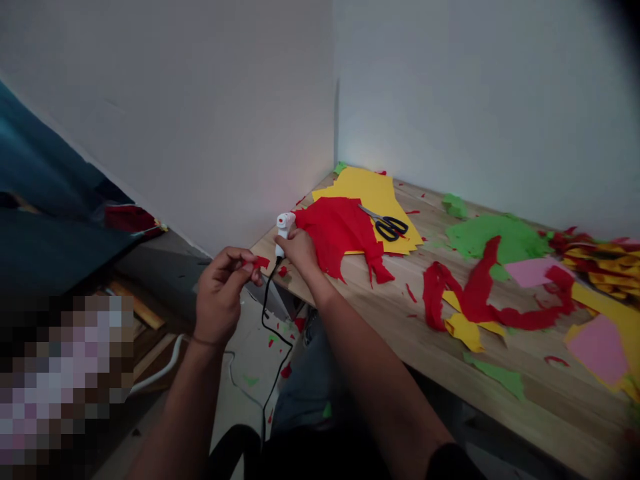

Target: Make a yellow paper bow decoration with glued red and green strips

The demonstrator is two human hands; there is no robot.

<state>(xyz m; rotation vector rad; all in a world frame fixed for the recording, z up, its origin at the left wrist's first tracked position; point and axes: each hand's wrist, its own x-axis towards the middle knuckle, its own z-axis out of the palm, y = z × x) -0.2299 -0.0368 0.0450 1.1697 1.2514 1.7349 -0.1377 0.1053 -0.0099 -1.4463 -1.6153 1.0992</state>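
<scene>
My left hand [223,293] is in the air off the table's left edge, thumb and fingers pinching a small red paper scrap [261,263]. My right hand [299,250] is closed around the handle of a white glue gun [285,230] at the table's left corner. A black cord [269,287] hangs from the handle's lower end down toward the floor. Right behind that hand lies crumpled red paper [333,233], partly over yellow sheets [373,187]. Black-handled scissors [391,228] rest on the sheets.
Green paper [495,237], torn red strips [525,319], pink pieces [600,350] and a red-and-yellow paper bundle [607,263] cover the wooden table's [400,313] right side. Walls meet behind it. Scraps litter the floor [245,380]. A pixelated patch hides the lower left.
</scene>
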